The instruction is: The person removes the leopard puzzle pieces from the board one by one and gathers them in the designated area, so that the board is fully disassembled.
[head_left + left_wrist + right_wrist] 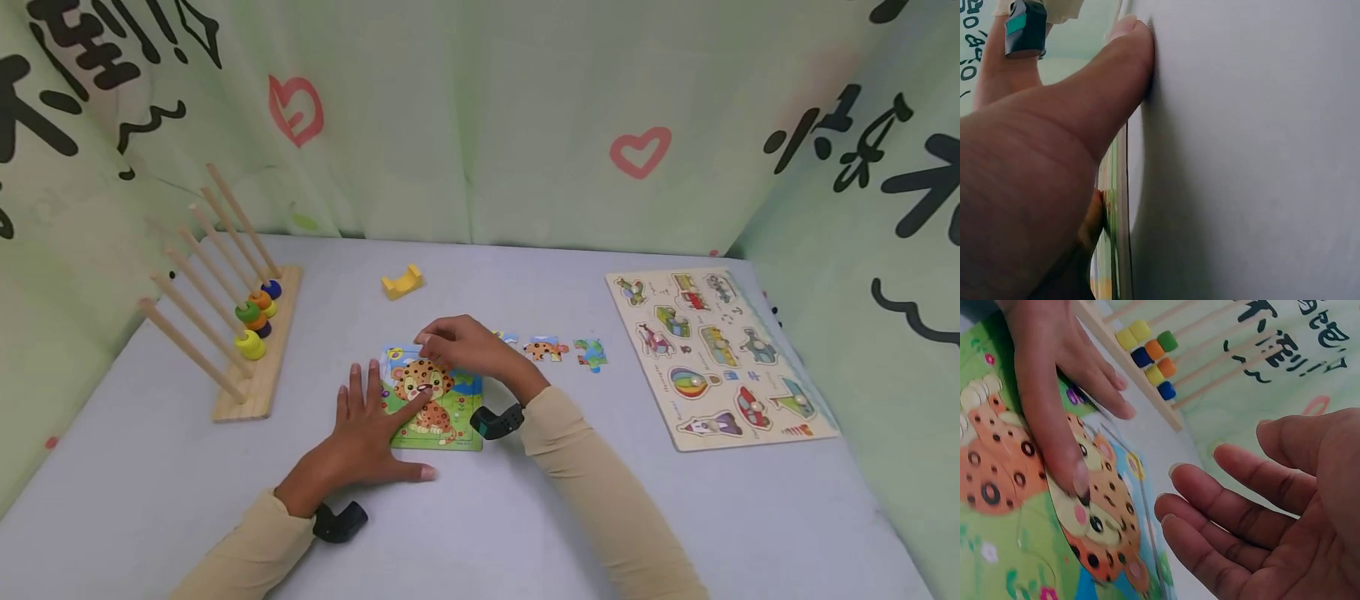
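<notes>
A jigsaw puzzle (457,421) with a spotted leopard cub on green grass lies on the table in the head view. My left hand (363,442) is spread over its left side. The index fingertip touches the cub's face, as the right wrist view shows, and the thumb rests on the white cloth. Above the puzzle's top edge is my right hand (476,348). In the right wrist view its fingers (1235,519) are loosely bent with nothing between them. Right of the puzzle lie loose pieces: a spotted one (546,350), a blue-green one (592,356) and one partly hidden (507,338).
On the left stands a wooden rack (262,392) with tall pegs and coloured beads. A small curved yellow block (402,282) lies behind the puzzle. To the right is a wooden picture-puzzle board (652,383). A printed curtain (465,125) hangs behind the table.
</notes>
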`<action>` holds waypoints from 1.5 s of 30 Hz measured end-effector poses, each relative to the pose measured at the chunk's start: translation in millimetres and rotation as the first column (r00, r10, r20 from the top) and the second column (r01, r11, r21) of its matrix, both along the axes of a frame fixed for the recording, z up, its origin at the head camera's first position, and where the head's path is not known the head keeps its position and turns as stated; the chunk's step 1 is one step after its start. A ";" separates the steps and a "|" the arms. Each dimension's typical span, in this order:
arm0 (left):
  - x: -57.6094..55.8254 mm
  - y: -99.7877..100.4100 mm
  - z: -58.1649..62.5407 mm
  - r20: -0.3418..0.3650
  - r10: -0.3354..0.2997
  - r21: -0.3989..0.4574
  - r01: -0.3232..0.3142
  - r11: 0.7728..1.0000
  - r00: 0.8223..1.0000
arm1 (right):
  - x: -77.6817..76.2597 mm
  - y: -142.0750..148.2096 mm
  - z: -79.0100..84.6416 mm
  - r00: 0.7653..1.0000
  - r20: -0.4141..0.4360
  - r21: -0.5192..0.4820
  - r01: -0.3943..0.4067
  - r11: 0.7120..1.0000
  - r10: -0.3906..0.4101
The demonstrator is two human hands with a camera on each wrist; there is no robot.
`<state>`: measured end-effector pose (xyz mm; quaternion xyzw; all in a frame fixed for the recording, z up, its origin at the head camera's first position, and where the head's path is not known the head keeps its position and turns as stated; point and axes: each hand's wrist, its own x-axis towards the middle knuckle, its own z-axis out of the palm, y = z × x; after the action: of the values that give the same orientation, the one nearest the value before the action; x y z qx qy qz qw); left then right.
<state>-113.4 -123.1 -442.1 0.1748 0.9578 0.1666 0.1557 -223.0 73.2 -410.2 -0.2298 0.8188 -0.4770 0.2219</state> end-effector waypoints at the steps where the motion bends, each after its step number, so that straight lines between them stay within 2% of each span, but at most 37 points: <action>1: 0.1 0.2 0.2 -0.002 0.001 -0.004 -0.001 1.000 1.000 | 0.7 -3.9 -0.6 1.000 0.002 0.001 -0.010 1.000 0.010; 11: -2.0 0.7 -0.6 0.011 0.001 -0.008 -0.001 1.000 1.000 | 7.9 -29.3 -6.5 0.997 -0.003 0.063 -0.076 0.995 0.077; 25: -2.4 0.0 2.1 0.035 0.010 -0.004 -0.010 1.000 0.999 | 11.5 -47.8 -5.8 0.999 -0.028 0.188 -0.025 0.982 0.031; 36: -1.9 0.8 2.2 0.036 0.014 -0.010 -0.014 1.000 0.999 | 10.8 -54.0 -2.4 0.999 0.038 0.224 -0.004 0.975 -0.005; 40: -1.1 0.7 1.5 0.039 0.013 -0.027 -0.012 1.000 0.999 | 11.0 -55.0 -3.6 1.000 0.026 0.254 -0.020 0.967 0.014; 45: -0.5 -0.6 1.5 0.024 -0.002 -0.034 0.003 0.999 1.000 | 11.7 -56.1 -2.5 0.997 0.042 0.238 -0.079 0.968 0.071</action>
<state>-113.8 -123.8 -440.6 0.1713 0.9584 0.1519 0.1704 -211.3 17.1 -412.7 -0.2241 0.8573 -0.3696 0.2795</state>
